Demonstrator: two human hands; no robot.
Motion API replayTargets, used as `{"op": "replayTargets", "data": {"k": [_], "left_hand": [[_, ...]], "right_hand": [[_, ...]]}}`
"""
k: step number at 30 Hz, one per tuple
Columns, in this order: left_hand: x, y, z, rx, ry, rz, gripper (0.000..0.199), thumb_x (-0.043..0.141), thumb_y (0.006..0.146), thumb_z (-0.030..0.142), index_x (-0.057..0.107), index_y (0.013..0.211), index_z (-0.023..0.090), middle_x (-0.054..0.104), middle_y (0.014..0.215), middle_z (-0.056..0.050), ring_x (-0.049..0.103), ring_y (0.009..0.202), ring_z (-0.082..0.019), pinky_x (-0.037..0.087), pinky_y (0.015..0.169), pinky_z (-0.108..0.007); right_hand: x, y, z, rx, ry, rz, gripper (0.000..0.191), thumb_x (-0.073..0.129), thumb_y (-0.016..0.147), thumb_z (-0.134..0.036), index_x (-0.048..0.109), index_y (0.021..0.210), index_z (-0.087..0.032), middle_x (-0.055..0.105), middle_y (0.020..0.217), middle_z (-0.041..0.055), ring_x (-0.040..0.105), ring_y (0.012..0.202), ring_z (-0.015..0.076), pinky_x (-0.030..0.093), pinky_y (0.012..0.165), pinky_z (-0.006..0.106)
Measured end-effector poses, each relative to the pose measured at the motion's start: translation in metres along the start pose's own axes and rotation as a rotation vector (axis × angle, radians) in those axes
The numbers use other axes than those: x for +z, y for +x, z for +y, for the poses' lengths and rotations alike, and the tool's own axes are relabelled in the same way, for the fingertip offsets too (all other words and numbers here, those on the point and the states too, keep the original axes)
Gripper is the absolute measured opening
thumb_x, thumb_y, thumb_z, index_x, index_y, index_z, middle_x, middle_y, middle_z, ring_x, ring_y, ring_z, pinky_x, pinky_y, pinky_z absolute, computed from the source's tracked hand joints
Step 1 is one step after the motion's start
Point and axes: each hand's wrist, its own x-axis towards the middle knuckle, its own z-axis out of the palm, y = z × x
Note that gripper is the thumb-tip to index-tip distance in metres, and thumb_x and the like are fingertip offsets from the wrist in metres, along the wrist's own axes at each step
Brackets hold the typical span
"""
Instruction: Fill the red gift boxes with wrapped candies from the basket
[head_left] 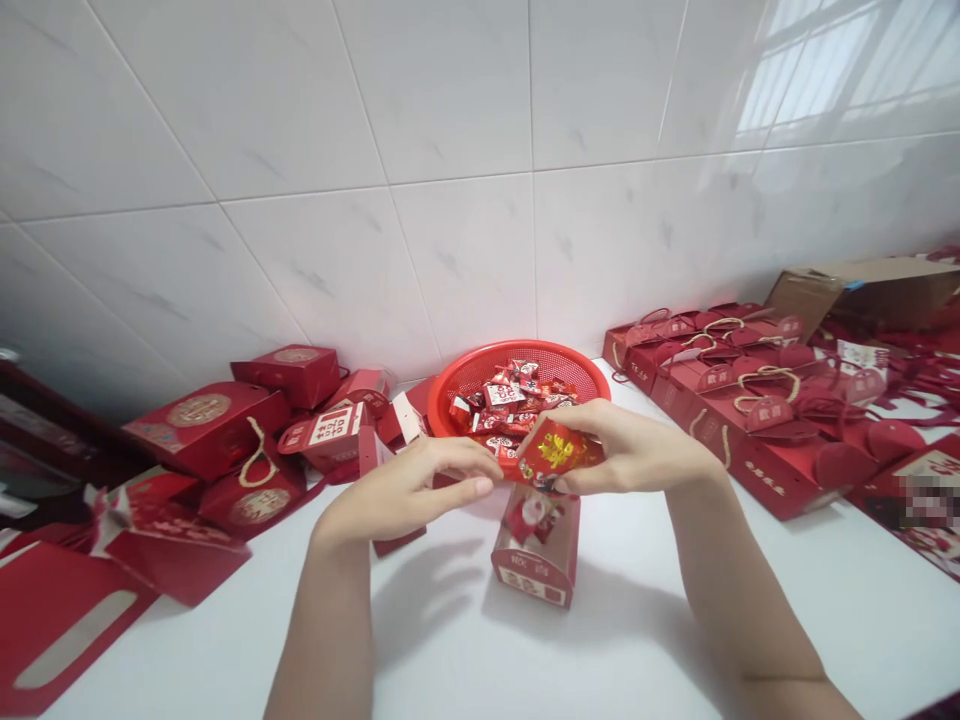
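In my right hand (637,450) is a red packet (559,452) with gold print, pinched between thumb and fingers. It hovers just above a small red candy box (534,578) with pale lettering on its front. Red-and-white wrapped pieces (534,515) show at the top of this box, partly under the packet. My left hand (427,475) is open, fingers stretched toward the packet but apart from it. Behind both hands a red plastic basket (589,375) holds many wrapped candies (502,393); its front rim is partly hidden by my hands.
Red gift boxes (217,420) are piled on the left of the white table (450,650). Rows of red boxes with rope handles (750,430) stand on the right, with a cardboard box (862,285) behind. A tiled wall (457,250) closes off the back.
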Motion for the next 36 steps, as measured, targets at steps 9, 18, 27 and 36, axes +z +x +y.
{"op": "replayTargets", "data": {"k": [9,18,27,36], "left_hand": [[0.029,0.018,0.003,-0.022,0.12,-0.232,0.028,0.052,0.087,0.019,0.079,0.091,0.026,0.075,0.088,-0.001,0.068,0.078,-0.019,0.047,0.068,-0.023],[0.029,0.017,0.003,-0.036,0.103,-0.077,0.008,0.057,0.079,0.018,0.065,0.079,0.018,0.067,0.077,0.0,0.061,0.071,-0.017,0.044,0.06,-0.023],[0.023,0.018,0.002,0.033,-0.007,-0.118,0.017,0.051,0.085,0.015,0.067,0.081,0.017,0.069,0.078,-0.002,0.063,0.074,-0.016,0.049,0.068,-0.024],[0.024,0.021,-0.003,0.072,0.159,-0.142,0.025,0.043,0.076,0.005,0.065,0.078,0.016,0.062,0.072,0.0,0.054,0.066,-0.013,0.042,0.062,-0.022]], "right_hand": [[0.01,0.002,0.004,0.03,0.153,0.131,0.017,0.07,0.081,-0.019,0.067,0.097,-0.021,0.065,0.075,-0.0026,0.057,0.065,0.0133,0.045,0.055,0.022],[0.015,0.008,0.006,-0.136,0.076,-0.029,0.022,0.061,0.083,-0.009,0.061,0.103,-0.018,0.066,0.094,0.0022,0.06,0.083,0.0147,0.049,0.074,0.026],[0.017,0.008,0.003,-0.072,-0.085,-0.3,0.015,0.062,0.087,-0.013,0.065,0.102,-0.016,0.068,0.086,0.0009,0.058,0.069,0.0114,0.043,0.064,0.022],[0.013,0.008,0.005,0.142,-0.36,-0.415,0.011,0.06,0.087,-0.015,0.061,0.099,-0.017,0.059,0.07,-0.0027,0.046,0.057,0.0106,0.029,0.053,0.023]]}}
